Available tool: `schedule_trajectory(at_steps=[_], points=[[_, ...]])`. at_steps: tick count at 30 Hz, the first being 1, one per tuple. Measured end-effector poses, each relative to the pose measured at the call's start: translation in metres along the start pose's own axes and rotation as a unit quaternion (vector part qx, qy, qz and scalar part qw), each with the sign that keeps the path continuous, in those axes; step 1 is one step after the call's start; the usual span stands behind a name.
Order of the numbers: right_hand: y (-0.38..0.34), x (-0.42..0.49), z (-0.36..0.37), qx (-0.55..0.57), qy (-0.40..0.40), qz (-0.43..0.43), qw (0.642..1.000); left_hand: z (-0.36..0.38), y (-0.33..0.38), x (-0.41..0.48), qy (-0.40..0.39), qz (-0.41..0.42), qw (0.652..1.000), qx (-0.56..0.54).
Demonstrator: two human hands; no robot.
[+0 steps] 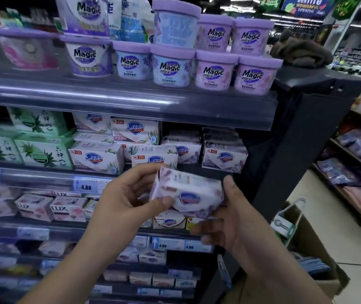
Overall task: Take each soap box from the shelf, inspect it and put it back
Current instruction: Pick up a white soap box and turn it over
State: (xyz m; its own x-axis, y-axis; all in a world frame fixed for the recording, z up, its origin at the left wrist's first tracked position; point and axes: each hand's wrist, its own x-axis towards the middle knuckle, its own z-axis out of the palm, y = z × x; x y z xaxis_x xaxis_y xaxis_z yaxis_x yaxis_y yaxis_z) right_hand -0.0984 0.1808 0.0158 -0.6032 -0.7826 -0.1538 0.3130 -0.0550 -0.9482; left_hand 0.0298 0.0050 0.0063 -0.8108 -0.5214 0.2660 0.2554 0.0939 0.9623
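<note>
A white and lilac Safeguard soap box (188, 191) is held in the air in front of the shelf (43, 178), tilted, with its blue shield logo facing me. My left hand (129, 194) grips its left end, thumb on the front face. My right hand (230, 218) holds its right end, thumb up along the side and fingers curled underneath. More Safeguard boxes (224, 157) stand in rows on the shelf just behind, with a dark gap between two stacks.
Green soap boxes (41, 153) fill the shelf's left part. Purple Magic tubs (170, 66) stand on the shelf above. LUX boxes (65, 208) and more soap sit on lower shelves. A dark end panel (302, 150) borders the right; a cardboard box (315, 249) stands on the floor.
</note>
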Motion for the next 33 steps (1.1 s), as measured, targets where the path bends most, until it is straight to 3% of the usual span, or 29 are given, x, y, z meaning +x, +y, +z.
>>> schedule_trajectory(at_steps=[3,6,10,13,16,19,26,33], points=[[-0.002,-0.002,-0.009,0.021,0.018,-0.083,0.996,-0.007,0.005,0.0,-0.066,-0.012,0.998,0.009],[-0.004,-0.006,-0.014,-0.11,0.01,-0.187,0.976,-0.006,0.003,0.002,-0.048,-0.105,0.989,-0.091],[-0.001,-0.009,-0.013,-0.186,-0.008,-0.244,0.952,0.003,-0.001,0.001,-0.001,-0.037,0.997,-0.071],[0.0,-0.012,-0.015,-0.208,-0.013,-0.251,0.945,-0.002,0.003,0.0,-0.033,0.036,0.999,0.002],[0.0,-0.015,-0.017,-0.224,-0.024,-0.242,0.944,-0.007,0.008,-0.001,-0.089,0.057,0.994,0.033],[0.002,-0.017,-0.018,-0.23,-0.035,-0.241,0.942,-0.006,0.009,-0.002,-0.091,0.042,0.995,0.014],[-0.001,-0.018,-0.019,-0.204,-0.036,-0.224,0.952,-0.005,0.011,0.0,-0.035,0.019,0.995,0.087],[-0.005,-0.016,-0.027,-0.239,-0.04,-0.175,0.954,-0.005,0.014,0.004,-0.061,-0.015,0.992,0.11]])
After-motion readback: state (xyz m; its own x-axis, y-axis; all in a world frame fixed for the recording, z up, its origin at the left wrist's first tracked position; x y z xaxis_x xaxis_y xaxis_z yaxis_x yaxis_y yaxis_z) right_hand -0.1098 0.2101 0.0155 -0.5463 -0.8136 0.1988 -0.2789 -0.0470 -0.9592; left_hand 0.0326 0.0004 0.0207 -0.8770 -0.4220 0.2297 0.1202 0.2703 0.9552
